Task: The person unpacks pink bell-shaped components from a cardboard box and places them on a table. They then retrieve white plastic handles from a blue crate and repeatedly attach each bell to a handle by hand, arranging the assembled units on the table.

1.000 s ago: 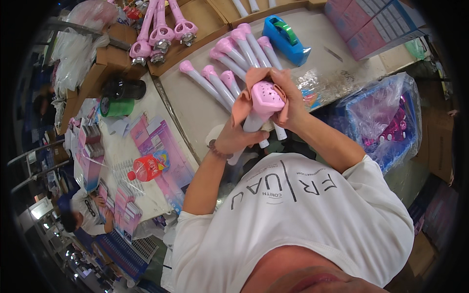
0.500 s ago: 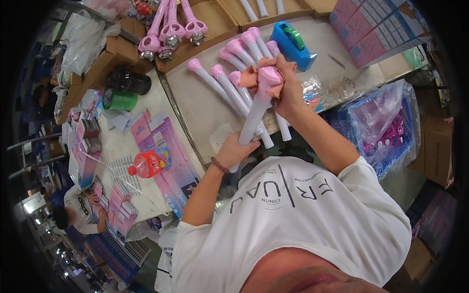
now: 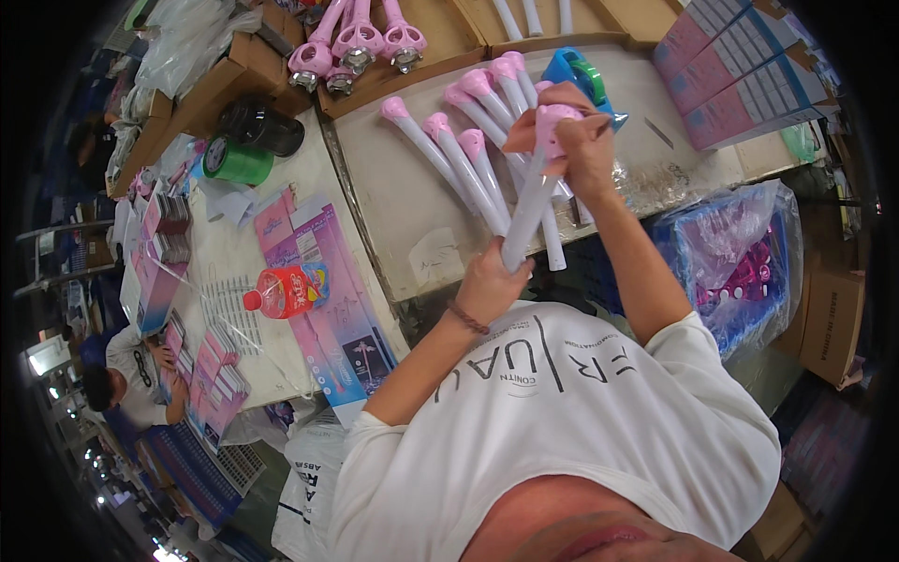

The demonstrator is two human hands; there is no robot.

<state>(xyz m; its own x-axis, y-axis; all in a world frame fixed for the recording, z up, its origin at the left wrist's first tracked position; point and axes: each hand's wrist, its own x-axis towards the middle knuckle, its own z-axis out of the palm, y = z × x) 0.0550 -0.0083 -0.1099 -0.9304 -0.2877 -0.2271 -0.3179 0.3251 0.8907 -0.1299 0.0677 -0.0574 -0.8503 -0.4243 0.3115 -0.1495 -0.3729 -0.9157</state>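
Observation:
A white plastic wand with a pink head [image 3: 529, 211] slants up and away in front of me. My left hand [image 3: 492, 283] is wrapped round its lower end. At the far end my right hand [image 3: 588, 157] is closed on an orange-brown cloth [image 3: 564, 96], pressing it against the pink head, which the cloth partly covers. Beneath and beside it, several similar white wands with pink tops [image 3: 433, 155] lie side by side on the table [image 3: 365, 159]. Some of them are partly hidden by my right hand and the cloth.
Behind the cloth stands a blue tape dispenser [image 3: 565, 66]. A thin blade [image 3: 659, 132] lies to its right, before stacked pink-blue boxes [image 3: 740, 84]. Pink wand heads [image 3: 359, 42] rest in a carton at the back. Left are a red bottle [image 3: 281, 292] and a person [image 3: 140, 375].
Both hands and the wand have shifted right in the picture, and the cloth has turned round the pink head. The surroundings have slid slightly too, as the view has moved.

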